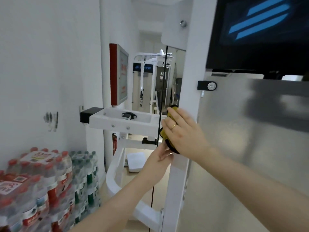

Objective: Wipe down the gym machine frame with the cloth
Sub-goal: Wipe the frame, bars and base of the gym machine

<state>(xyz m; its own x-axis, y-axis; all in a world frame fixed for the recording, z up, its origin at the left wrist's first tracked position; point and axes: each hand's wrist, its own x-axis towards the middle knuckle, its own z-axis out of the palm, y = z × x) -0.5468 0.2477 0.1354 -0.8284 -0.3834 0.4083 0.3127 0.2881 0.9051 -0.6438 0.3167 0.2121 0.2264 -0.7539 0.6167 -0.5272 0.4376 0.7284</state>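
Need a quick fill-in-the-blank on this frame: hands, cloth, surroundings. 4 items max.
1. The right hand presses a ____ cloth flat against the white frame post.
2. The left hand touches the post ____ the right hand.
3. The screen at upper right shows ____ stripes.
4. The nearest bottle packs at lower left have ____ caps.

Missing words: yellow; below; blue; red.

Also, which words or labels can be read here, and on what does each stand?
"TW": dark header of the far machine; first letters blurred.
"TW": vertical, on its white panel.
Wall sign and bottle packs: print too blurred.
Screen: blue stripes only, no text.
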